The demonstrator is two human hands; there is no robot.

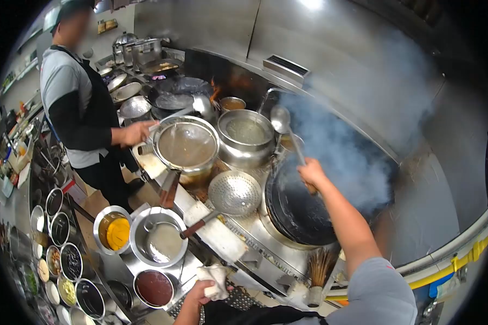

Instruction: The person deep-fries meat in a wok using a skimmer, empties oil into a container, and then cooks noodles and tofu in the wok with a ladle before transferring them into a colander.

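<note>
My right hand [311, 172] grips the handle of a long steel ladle [280, 119], whose bowl hangs above and behind the black wok [295, 208]. The wok smokes heavily on its burner. My left hand [201, 292] is closed on a white cloth [216, 277] at the front edge of the stove. A perforated skimmer [234, 193] rests just left of the wok.
A steel pot of liquid [246, 136] and a fine strainer [185, 145] stand behind the skimmer. A co-worker in a black apron [78, 103] stands at the left, a hand on a ladle. Bowls of sauces and seasonings [114, 231] fill the lower left. A bamboo brush [320, 271] stands by the wok.
</note>
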